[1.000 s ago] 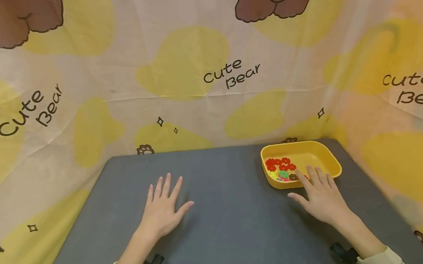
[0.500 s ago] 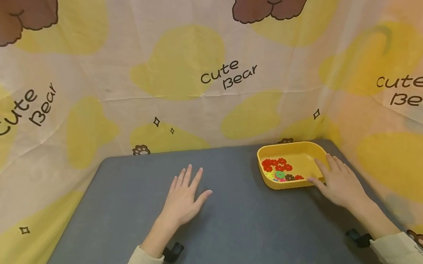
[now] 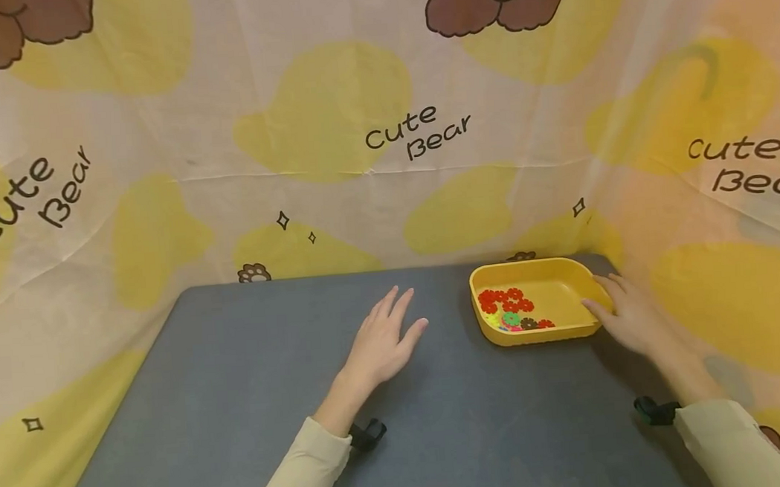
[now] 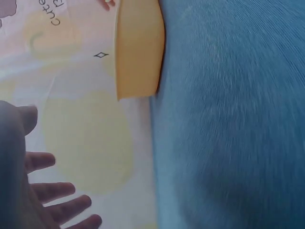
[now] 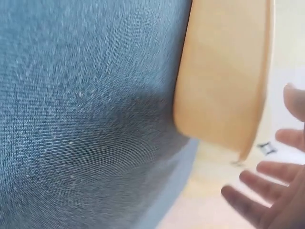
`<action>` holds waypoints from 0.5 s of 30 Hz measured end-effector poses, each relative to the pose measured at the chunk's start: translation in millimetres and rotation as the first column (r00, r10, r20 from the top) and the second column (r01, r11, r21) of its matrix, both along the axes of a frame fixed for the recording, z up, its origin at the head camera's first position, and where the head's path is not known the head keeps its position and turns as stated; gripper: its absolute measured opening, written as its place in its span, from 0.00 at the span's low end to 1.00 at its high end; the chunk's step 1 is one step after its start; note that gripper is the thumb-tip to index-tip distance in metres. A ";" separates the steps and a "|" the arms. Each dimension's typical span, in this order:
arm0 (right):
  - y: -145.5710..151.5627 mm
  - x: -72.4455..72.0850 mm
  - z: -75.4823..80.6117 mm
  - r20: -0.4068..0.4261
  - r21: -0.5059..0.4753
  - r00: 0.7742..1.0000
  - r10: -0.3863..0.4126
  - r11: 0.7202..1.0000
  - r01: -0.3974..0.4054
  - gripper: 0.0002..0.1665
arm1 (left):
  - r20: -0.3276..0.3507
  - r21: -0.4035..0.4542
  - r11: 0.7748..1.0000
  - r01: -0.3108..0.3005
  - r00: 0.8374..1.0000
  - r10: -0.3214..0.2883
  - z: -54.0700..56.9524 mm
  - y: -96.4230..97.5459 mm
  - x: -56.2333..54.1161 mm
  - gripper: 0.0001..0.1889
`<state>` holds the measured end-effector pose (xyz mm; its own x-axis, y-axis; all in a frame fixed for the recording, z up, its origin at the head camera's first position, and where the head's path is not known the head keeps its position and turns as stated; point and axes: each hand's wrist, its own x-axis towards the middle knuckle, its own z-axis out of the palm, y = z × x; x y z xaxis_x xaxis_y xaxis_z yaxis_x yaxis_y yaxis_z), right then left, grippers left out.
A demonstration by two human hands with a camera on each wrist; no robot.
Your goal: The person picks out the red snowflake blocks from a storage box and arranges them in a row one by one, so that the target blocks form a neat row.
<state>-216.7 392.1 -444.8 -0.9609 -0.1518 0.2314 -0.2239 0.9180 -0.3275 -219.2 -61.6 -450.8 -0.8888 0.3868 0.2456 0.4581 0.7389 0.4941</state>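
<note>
A yellow plastic basin (image 3: 556,334) sits at the back right of the table. Inside its left end lie several red flower-shaped pieces (image 3: 500,298), a green piece (image 3: 511,318), a brown one (image 3: 528,324) and small yellow bits. My right hand (image 3: 636,321) is at the basin's right end, thumb overlapping the rim in the head view. In the right wrist view its fingers (image 5: 274,179) are spread beside the basin's end wall. My left hand (image 3: 382,341) hovers over the table left of the basin, fingers extended and holding nothing.
The grey-blue table (image 3: 272,400) has a patterned cloth (image 3: 328,113) standing behind it and along both sides. The basin stands near the table's back right corner, close to the cloth. Dark straps circle both wrists.
My left hand has moved right and forward towards the basin. My right hand has shifted from over the basin's front to its right end. The head view has turned slightly right.
</note>
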 end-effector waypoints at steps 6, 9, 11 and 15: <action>13.9 -4.0 -13.7 -0.019 -0.188 1.000 0.022 0.982 -0.025 0.35 | -0.032 0.181 0.983 0.039 0.999 -0.033 -14.9 25.4 -12.8 0.32; 14.2 -1.2 -19.6 0.033 -0.280 0.999 0.007 0.960 0.003 0.35 | -0.042 0.241 0.969 0.058 0.998 -0.049 -21.2 36.6 -16.9 0.29; 13.3 0.9 -22.6 0.070 -0.355 0.998 -0.001 0.934 0.026 0.36 | -0.025 0.278 0.959 0.061 0.998 -0.057 -24.0 43.2 -19.4 0.29; 12.9 2.9 -27.6 0.089 -0.447 0.996 -0.006 0.893 0.045 0.35 | 0.052 0.405 0.912 0.057 0.995 -0.085 -29.2 55.2 -25.0 0.27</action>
<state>-213.8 405.0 -472.4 -0.9817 -0.0263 0.1886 -0.1567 0.6740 -0.7219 -244.2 -6.4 -480.1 -0.8824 0.3303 0.3349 0.4575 0.4372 0.7743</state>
